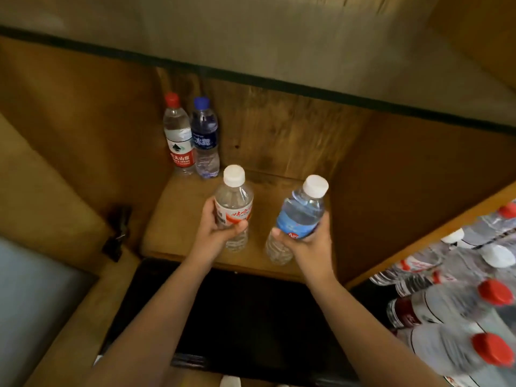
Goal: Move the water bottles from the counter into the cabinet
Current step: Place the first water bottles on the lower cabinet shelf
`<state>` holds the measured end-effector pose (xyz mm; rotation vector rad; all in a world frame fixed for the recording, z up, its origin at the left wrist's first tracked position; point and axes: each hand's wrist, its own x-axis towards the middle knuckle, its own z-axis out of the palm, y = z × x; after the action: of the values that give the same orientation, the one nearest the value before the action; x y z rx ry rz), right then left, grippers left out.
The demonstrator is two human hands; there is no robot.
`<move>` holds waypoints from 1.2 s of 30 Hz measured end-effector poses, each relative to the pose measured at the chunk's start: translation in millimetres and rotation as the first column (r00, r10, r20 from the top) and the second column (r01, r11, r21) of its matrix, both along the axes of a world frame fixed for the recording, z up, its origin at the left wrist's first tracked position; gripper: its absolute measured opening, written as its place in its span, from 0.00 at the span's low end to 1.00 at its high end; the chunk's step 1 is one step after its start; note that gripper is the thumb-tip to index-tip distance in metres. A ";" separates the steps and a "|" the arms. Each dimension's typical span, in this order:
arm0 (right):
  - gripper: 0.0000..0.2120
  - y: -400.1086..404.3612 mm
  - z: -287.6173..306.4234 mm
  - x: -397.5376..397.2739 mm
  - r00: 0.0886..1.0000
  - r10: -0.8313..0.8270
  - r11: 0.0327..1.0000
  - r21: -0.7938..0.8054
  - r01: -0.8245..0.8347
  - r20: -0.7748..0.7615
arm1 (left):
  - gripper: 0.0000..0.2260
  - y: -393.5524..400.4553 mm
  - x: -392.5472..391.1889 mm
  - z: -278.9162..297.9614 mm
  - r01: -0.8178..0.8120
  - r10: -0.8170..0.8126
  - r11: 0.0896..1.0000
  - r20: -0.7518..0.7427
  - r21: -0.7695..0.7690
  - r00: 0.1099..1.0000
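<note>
Left hand (220,227) grips the red-label bottle (234,208) at mid-body; right hand (303,238) grips the blue-label bottle (298,216) likewise. Both bottles sit over the front of the cabinet shelf (173,219); whether either base touches it cannot be told. Long axes near vertical, caps up, blue-label one leaning right. Two stored bottles (192,138) stand back-left, nearer the left hand; open shelf lies behind.

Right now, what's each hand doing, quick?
Left hand: grips the white-capped bottle with the red label.
Right hand: grips the white-capped bottle with the blue label.
</note>
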<state>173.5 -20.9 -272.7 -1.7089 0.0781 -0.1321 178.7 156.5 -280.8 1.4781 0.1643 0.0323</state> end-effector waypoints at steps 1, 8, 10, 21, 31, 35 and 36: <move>0.34 3.6 -3.1 7.4 1.000 -0.001 1.000 -0.014 0.001 -0.003 | 0.27 0.2 5.5 -3.2 0.014 -0.014 1.000 -0.002 0.001 1.000; 0.38 18.7 -20.1 32.6 0.998 0.027 0.999 -0.027 -0.029 -0.048 | 0.29 7.8 20.4 -15.9 0.192 -0.191 0.981 -0.062 -0.002 0.980; 0.39 21.1 -25.6 33.9 0.997 0.041 0.999 -0.025 -0.043 -0.067 | 0.29 12.8 20.8 -17.5 0.238 -0.237 0.971 -0.073 0.002 0.969; 0.42 12.0 -64.2 16.3 0.976 0.077 0.985 -0.138 -0.107 -0.203 | 0.36 2.7 7.5 -44.0 -0.034 0.066 0.986 -0.197 0.162 0.978; 0.30 32.2 -77.3 62.9 0.995 0.040 0.909 -0.410 -0.074 -0.091 | 0.24 -12.0 50.5 -70.4 -0.186 0.234 0.907 -0.084 0.378 0.969; 0.31 44.0 -75.5 104.1 0.997 0.027 0.881 -0.470 -0.059 -0.074 | 0.20 0.7 93.8 -67.6 -0.184 0.226 0.854 -0.027 0.487 0.974; 0.30 46.9 -75.6 114.3 0.997 0.020 0.872 -0.486 -0.054 -0.074 | 0.19 3.2 104.5 -67.1 -0.188 0.225 0.846 -0.014 0.499 0.974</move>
<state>287.8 26.0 -348.4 -2.2231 0.0649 -0.0679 283.3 159.7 -347.9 1.9734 0.3990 0.2107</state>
